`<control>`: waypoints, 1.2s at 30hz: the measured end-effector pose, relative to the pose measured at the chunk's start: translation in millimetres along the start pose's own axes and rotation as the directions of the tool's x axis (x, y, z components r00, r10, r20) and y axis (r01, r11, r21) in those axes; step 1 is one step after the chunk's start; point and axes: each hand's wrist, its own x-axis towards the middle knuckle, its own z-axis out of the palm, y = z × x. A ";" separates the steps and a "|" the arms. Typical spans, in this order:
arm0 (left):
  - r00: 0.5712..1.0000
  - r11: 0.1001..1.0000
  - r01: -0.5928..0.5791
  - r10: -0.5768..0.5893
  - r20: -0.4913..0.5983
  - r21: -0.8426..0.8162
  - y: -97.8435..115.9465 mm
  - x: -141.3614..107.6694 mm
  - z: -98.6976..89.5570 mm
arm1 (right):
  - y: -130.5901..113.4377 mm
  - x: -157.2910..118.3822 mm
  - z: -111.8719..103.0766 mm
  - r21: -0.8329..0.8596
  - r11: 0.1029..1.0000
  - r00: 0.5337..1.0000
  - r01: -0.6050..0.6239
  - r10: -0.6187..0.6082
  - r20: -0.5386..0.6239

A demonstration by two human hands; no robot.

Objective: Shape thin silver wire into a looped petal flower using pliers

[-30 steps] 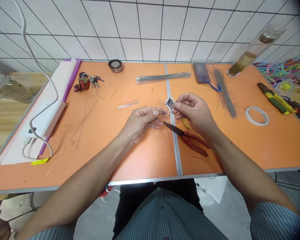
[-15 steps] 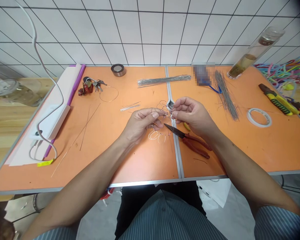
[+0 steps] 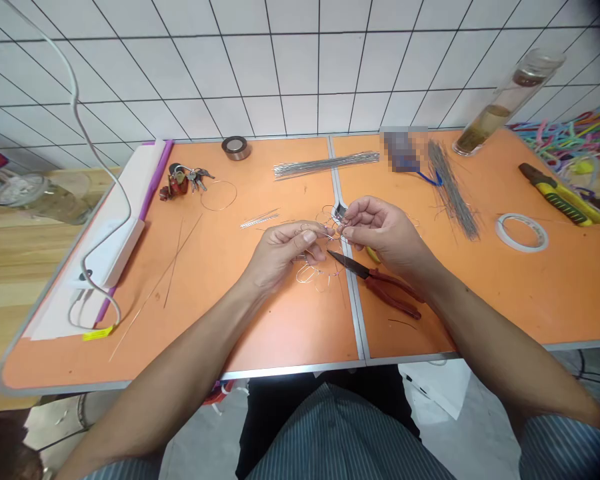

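Observation:
Thin looped wire (image 3: 307,272) hangs between my hands over the orange table (image 3: 290,333). My left hand (image 3: 286,250) pinches its left side between thumb and fingers. On the right side, the fingertips of my right hand (image 3: 375,227) are closed on the same wire, close to the left fingertips. The exact spot gripped is too fine to make out. Red-handled pliers (image 3: 393,293) with dark jaws lie just below my right hand, jaws pointing left. Behind the fingertips is a small silver metal piece (image 3: 339,211) on the table seam.
Wire bundles (image 3: 325,164) (image 3: 453,190) lie at the back. Black tape (image 3: 236,148), keys (image 3: 197,178) and a power strip (image 3: 107,250) are to the left. At the right are white tape (image 3: 522,233), a yellow-black cutter (image 3: 555,193) and a glass bottle (image 3: 505,107).
The view has shifted slightly. My hands keep their hold on the wire, and my right fingertips have moved a little closer to my left ones.

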 end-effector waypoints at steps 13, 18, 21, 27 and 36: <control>1.000 1.000 -0.019 0.019 0.011 0.008 -0.6 -0.1 -1.5 | 1.8 -0.1 1.1 -0.114 0.990 0.996 0.084 -0.086 -0.014; 1.000 1.000 -0.013 0.013 0.006 0.018 -0.7 -0.3 -2.1 | 2.5 -0.8 2.8 -0.141 0.986 0.994 0.094 -0.099 -0.035; 1.000 1.000 -0.002 0.002 -0.004 0.021 -0.7 0.2 -2.1 | 2.4 -1.0 3.0 -0.139 0.986 0.994 0.094 -0.100 -0.042; 0.999 1.000 0.021 -0.020 -0.039 0.017 -0.5 0.5 -2.0 | 4.8 0.3 1.5 -0.138 0.987 0.994 0.086 -0.094 -0.052; 0.969 0.989 0.138 -0.145 -0.200 -0.048 -0.9 4.3 -4.9 | 11.0 18.8 -20.1 -0.197 0.974 0.978 0.113 -0.144 -0.153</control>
